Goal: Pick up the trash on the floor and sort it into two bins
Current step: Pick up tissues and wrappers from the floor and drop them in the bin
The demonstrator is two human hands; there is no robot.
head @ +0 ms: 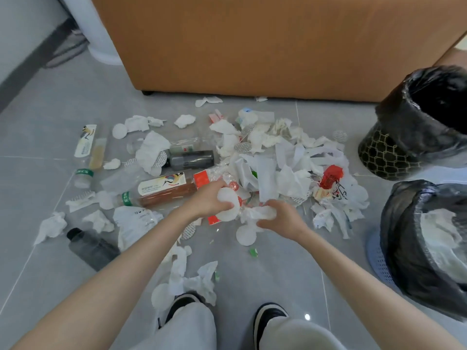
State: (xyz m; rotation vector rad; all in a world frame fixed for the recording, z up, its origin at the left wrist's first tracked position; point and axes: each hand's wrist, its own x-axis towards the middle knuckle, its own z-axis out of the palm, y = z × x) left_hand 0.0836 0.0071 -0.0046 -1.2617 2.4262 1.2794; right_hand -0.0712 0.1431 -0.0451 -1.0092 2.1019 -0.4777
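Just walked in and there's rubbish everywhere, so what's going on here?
A person is sorting trash off the floor. Their left grip holds round white pads and their right grip clutches a crumpled tissue, both over the pile. Bottles lie scattered around. On the right, the near bin holds white paper; the far bin looks dark inside.

Single head-worn wide-angle view, close, looking down and forward across the floor, from the wearer's shoes to the sofa.
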